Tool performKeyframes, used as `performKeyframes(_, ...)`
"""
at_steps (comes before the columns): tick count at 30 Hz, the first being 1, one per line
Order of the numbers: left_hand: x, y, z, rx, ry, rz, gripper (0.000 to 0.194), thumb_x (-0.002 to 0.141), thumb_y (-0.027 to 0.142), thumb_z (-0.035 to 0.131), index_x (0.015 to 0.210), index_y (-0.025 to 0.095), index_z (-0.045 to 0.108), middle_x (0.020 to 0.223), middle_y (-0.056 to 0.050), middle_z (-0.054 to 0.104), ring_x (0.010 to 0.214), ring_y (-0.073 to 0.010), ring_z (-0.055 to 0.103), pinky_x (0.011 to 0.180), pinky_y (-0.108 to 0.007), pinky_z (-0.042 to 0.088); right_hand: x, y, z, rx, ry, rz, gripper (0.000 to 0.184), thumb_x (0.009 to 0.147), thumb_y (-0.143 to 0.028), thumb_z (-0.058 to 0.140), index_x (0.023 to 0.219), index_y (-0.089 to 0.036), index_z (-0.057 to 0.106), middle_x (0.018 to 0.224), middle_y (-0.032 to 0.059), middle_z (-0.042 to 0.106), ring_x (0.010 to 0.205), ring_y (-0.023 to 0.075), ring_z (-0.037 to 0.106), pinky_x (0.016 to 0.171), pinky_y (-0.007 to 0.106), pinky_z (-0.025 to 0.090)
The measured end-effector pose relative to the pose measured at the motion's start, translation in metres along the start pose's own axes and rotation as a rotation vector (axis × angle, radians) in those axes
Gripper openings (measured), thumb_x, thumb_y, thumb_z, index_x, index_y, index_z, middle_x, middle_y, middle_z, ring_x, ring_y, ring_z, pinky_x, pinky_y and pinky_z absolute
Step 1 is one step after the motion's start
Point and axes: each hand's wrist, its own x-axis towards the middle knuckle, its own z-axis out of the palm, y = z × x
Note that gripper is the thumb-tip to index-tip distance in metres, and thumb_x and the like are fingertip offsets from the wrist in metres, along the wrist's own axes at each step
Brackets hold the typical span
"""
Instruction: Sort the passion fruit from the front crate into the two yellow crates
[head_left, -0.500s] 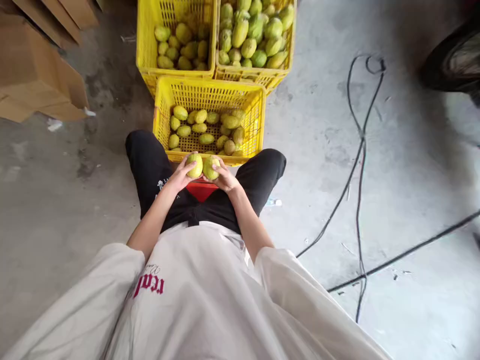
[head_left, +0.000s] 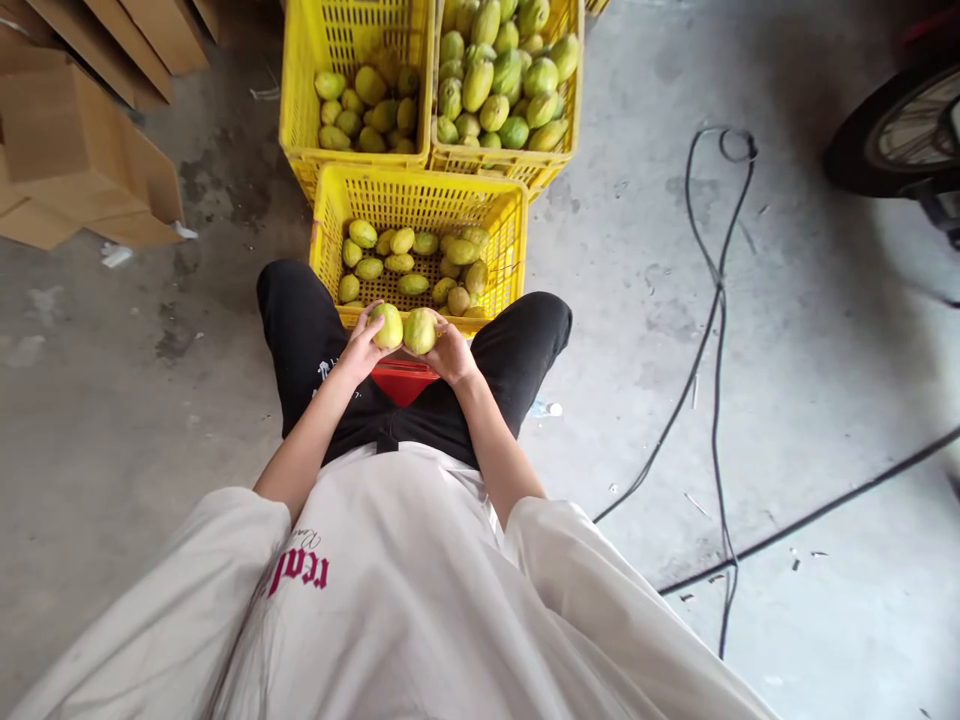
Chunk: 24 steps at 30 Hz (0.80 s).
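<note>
My left hand (head_left: 363, 349) is closed around a yellow-green, oval fruit that looks like a papaya (head_left: 388, 328), its thumb across the near side. In my right hand (head_left: 453, 354) rests a second, paler papaya (head_left: 420, 332), with the fingers wrapped behind and beneath it. Side by side, the two fruits are held just in front of the near rim of a yellow plastic crate (head_left: 420, 184). Several similar papayas (head_left: 413, 283) lie loose on that crate's slatted floor. Part of each hand's fingers is hidden behind the fruit.
Two more yellow crates stand behind, the left one (head_left: 304, 85) partly filled, the right one (head_left: 568, 140) fuller. Something red (head_left: 403, 382) shows between my knees. Flattened cardboard (head_left: 82, 150) lies left; a black cable (head_left: 712, 340) and a wheel (head_left: 862, 140) are on the right.
My right thumb has shifted off the front of its papaya, leaving more of the fruit showing. Both hands stay at nearly the same spot, and the camera view has tilted slightly.
</note>
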Motion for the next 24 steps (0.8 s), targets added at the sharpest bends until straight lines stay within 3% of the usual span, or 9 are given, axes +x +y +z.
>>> performKeyframes(4, -0.003, -0.002, -0.001, 0.088, 0.009, 0.006, 0.042, 0.092, 0.02, 0.08, 0.132, 0.029, 0.071, 0.145, -0.006, 0.072, 0.135, -0.0262, 0.074, 0.112, -0.041, 0.069, -0.001, 0.004, 0.006, -0.029, 0.016, 0.072, 0.017, 0.102, -0.029, 0.071, 0.119, -0.025, 0.071, 0.107, 0.0033, 0.083, 0.108, 0.0237, 0.081, 0.099, 0.041, 0.074)
performKeyframes(8, -0.006, -0.006, 0.002, 0.097, 0.007, -0.083, 0.038, 0.085, 0.021, 0.083, 0.12, 0.027, 0.07, 0.136, -0.005, 0.073, 0.127, -0.027, 0.076, 0.106, -0.041, 0.071, 0.003, 0.007, 0.004, -0.033, 0.101, 0.099, 0.017, 0.101, -0.036, 0.074, 0.114, -0.026, 0.069, 0.105, 0.0047, 0.081, 0.107, 0.0256, 0.081, 0.084, 0.038, 0.075)
performKeyframes(15, -0.005, -0.009, 0.008, 0.114, 0.112, -0.149, 0.029, 0.082, 0.016, 0.066, 0.11, 0.024, 0.068, 0.126, -0.006, 0.073, 0.124, -0.0265, 0.074, 0.096, -0.037, 0.072, 0.005, 0.01, 0.007, -0.043, 0.272, 0.138, 0.016, 0.101, -0.033, 0.071, 0.115, -0.025, 0.067, 0.104, 0.0055, 0.08, 0.101, 0.0261, 0.08, 0.077, 0.038, 0.073)
performKeyframes(20, -0.005, -0.007, 0.009, 0.034, 0.099, -0.176, 0.04, 0.079, 0.018, 0.068, 0.118, 0.025, 0.068, 0.119, -0.007, 0.074, 0.119, -0.028, 0.077, 0.093, -0.037, 0.073, 0.003, 0.007, 0.012, 0.023, 0.209, 0.086, 0.019, 0.103, -0.043, 0.061, 0.11, -0.026, 0.066, 0.094, 0.0037, 0.079, 0.1, 0.0297, 0.079, 0.083, 0.046, 0.074)
performKeyframes(24, -0.01, -0.003, 0.011, -0.086, 0.116, -0.122, 0.046, 0.086, 0.014, 0.063, 0.13, 0.028, 0.069, 0.117, -0.007, 0.075, 0.121, -0.0274, 0.078, 0.097, -0.038, 0.074, 0.008, 0.008, 0.014, 0.104, 0.172, 0.041, 0.02, 0.1, -0.042, 0.055, 0.104, -0.025, 0.066, 0.088, 0.0049, 0.077, 0.103, 0.033, 0.079, 0.085, 0.051, 0.072)
